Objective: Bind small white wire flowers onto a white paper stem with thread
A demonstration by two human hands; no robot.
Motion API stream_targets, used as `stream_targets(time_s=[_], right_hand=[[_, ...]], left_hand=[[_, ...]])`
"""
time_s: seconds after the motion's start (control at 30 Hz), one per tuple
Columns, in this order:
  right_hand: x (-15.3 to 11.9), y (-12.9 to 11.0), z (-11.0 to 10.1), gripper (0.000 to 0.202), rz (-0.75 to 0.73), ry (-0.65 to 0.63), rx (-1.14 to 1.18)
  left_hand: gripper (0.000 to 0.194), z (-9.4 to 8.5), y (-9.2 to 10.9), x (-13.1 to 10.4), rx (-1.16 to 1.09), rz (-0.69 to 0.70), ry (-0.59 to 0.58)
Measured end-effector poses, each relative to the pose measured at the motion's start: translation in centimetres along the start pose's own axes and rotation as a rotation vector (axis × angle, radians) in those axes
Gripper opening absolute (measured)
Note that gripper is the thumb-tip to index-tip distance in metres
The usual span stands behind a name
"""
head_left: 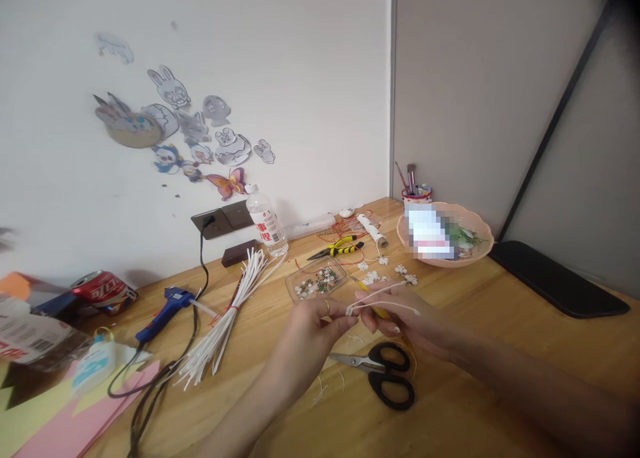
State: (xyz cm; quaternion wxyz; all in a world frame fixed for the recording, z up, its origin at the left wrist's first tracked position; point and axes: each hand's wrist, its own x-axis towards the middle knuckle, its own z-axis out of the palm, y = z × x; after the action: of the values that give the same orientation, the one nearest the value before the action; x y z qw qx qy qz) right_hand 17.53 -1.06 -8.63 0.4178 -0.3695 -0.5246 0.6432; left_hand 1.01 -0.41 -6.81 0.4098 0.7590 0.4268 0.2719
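My left hand (320, 321) pinches a small knotted part of a white cord (395, 305) between thumb and forefinger. The cord's two loose ends stretch to the right over my right hand (405, 315). That hand is closed round a slim yellow tool (361, 285) with a pointed tip; its exact kind is unclear. The fingertips of both hands meet at the knot. Just below them on the table lie scissors (383, 371) with black handles, blades pointing left. Short cord scraps (320, 390) are beside the scissors. White flower-like knots (373, 278) lie behind my right hand.
A clear tray (290, 285) of beads, yellow-black pliers (337, 247) and a plastic bottle (267, 221) stand behind my hands. Leftward are bundled white strips (225, 325), a blue glue gun (165, 315) with its cable, and a can (105, 291). A pink bowl (487, 245) is at right.
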Motion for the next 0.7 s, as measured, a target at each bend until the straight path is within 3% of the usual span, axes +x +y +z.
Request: stream_targets(time_s=[0.3,0.7], right_hand=[[-0.04,-0.17,0.1,0.032,-0.015,-0.005,-0.042],[0.16,0.58,-0.03,0.025,-0.005,0.01,-0.129]], left_hand=[[0.018,0.05,-0.16,0.04,0.001,0.012,-0.005],[0.021,0.38,-0.39,0.09,0.001,0.044,-0.056]])
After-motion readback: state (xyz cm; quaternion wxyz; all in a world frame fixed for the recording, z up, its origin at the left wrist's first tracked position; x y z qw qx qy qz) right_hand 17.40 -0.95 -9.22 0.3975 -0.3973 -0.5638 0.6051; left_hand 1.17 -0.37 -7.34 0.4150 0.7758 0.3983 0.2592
